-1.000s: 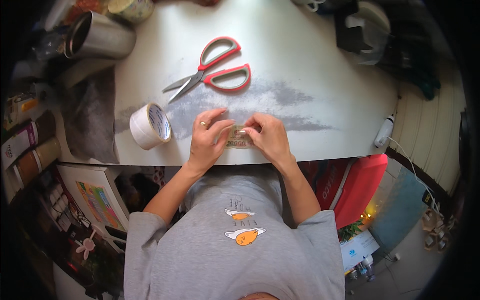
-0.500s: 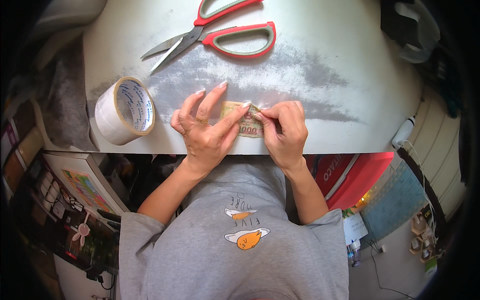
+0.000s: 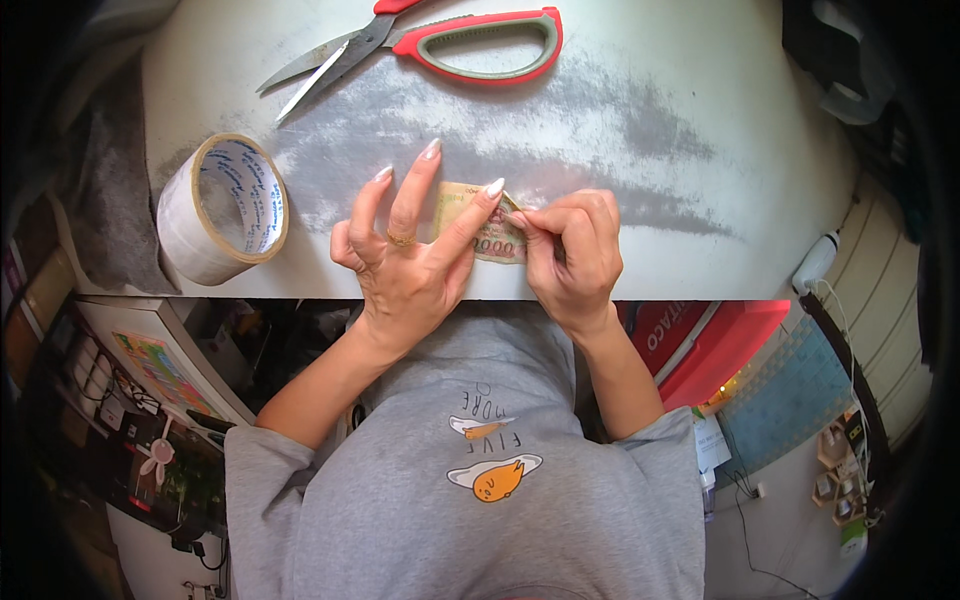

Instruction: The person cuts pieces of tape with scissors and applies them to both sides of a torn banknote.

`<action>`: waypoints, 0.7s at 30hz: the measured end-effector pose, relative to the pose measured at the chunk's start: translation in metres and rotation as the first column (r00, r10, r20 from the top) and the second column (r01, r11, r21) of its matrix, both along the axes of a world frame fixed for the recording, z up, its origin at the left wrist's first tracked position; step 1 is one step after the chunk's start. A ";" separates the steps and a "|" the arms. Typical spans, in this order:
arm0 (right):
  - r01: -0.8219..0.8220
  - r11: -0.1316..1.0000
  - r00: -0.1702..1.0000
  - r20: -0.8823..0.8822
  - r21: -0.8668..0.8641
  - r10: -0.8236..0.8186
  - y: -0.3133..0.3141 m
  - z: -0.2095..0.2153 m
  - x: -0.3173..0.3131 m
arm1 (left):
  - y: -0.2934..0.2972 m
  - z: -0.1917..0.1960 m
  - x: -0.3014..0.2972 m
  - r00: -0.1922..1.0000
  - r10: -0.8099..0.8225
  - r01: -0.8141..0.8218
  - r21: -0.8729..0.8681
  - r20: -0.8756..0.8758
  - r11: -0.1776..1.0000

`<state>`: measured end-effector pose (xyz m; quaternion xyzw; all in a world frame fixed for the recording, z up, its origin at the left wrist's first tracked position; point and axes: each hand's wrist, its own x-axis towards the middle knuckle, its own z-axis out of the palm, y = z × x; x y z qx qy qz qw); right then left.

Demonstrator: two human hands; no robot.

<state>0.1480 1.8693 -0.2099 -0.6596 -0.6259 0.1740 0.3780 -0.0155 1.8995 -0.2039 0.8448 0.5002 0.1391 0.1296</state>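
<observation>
A small folded banknote (image 3: 468,212) lies on the white table (image 3: 700,150) near its front edge. My left hand (image 3: 405,265) has its fingers spread, with one fingertip pressing down on the note. My right hand (image 3: 570,245) is curled and pinches the note's right edge between thumb and fingers. A ring sits on a finger of my left hand.
A roll of clear tape (image 3: 222,208) stands on the table to the left of my hands. Red-handled scissors (image 3: 430,45) lie shut at the far side. A red box (image 3: 720,335) and cluttered shelves sit below the table edge.
The view has come closer to the table. My left hand has spread its fingers wider over the note while my right hand keeps pinching its right edge.
</observation>
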 end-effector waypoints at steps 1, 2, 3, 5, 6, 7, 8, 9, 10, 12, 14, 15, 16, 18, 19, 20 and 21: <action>0.002 1.000 1.000 0.000 0.004 -0.002 0.000 -0.001 -0.001 | 0.000 0.001 0.000 1.000 -0.002 0.002 -0.002 -0.012 1.000; 0.004 1.000 1.000 0.001 0.007 -0.004 0.000 -0.001 -0.001 | -0.001 0.001 0.000 1.000 -0.003 0.003 -0.004 -0.025 1.000; 0.007 1.000 1.000 -0.001 -0.002 -0.007 0.000 0.000 -0.001 | -0.001 0.001 0.001 1.000 -0.003 0.003 -0.009 -0.020 1.000; 0.014 1.000 1.000 -0.006 -0.020 -0.014 -0.001 0.001 -0.001 | -0.002 0.000 0.000 1.000 -0.004 0.004 -0.018 -0.012 1.000; 0.018 0.998 0.999 -0.035 -0.058 -0.021 -0.001 0.004 -0.001 | -0.001 0.000 0.000 1.000 -0.018 0.018 -0.025 0.004 1.000; 0.022 0.995 0.998 -0.063 -0.094 -0.028 0.001 0.008 0.000 | 0.000 0.000 -0.002 0.999 -0.033 0.033 -0.031 0.021 0.999; 0.025 0.991 0.995 -0.091 -0.129 -0.037 0.002 0.013 0.001 | 0.001 0.002 -0.003 0.998 -0.047 0.049 -0.035 0.037 0.998; 0.045 0.978 0.980 -0.179 -0.202 -0.082 0.001 0.019 0.001 | 0.002 0.005 -0.004 0.983 -0.009 0.032 -0.121 0.185 0.992; 0.060 0.961 0.956 -0.261 -0.272 -0.133 0.000 0.027 0.000 | 0.004 0.010 -0.004 0.944 0.038 0.031 -0.203 0.328 0.979; 0.046 0.921 0.887 -0.408 -0.387 -0.215 -0.001 0.043 0.002 | 0.007 0.025 -0.001 0.784 0.234 0.055 -0.440 0.575 0.896; -0.008 0.890 0.798 -0.540 -0.456 -0.269 -0.001 0.063 0.007 | 0.009 0.053 0.005 0.522 0.520 0.170 -0.680 0.676 0.713; -0.032 0.885 0.751 -0.595 -0.465 -0.286 0.001 0.074 0.007 | 0.012 0.067 0.005 0.459 0.609 0.235 -0.749 0.647 0.619; -0.057 0.881 0.703 -0.645 -0.470 -0.299 0.004 0.086 0.008 | 0.017 0.081 0.003 0.398 0.690 0.308 -0.797 0.604 0.520; -0.114 0.874 0.631 -0.714 -0.473 -0.304 0.007 0.109 0.012 | 0.025 0.103 -0.002 0.436 0.728 0.366 -0.844 0.528 0.393; -0.146 0.871 0.611 -0.735 -0.469 -0.294 0.008 0.119 0.016 | 0.028 0.113 -0.003 0.441 0.722 0.377 -0.840 0.533 0.390; -0.178 0.867 0.590 -0.756 -0.465 -0.284 0.008 0.128 0.019 | 0.029 0.123 -0.003 0.445 0.716 0.387 -0.837 0.537 0.387; -0.190 0.878 0.607 -0.755 -0.440 -0.248 0.008 0.137 0.022 | 0.030 0.133 -0.003 0.450 0.711 0.397 -0.834 0.541 0.383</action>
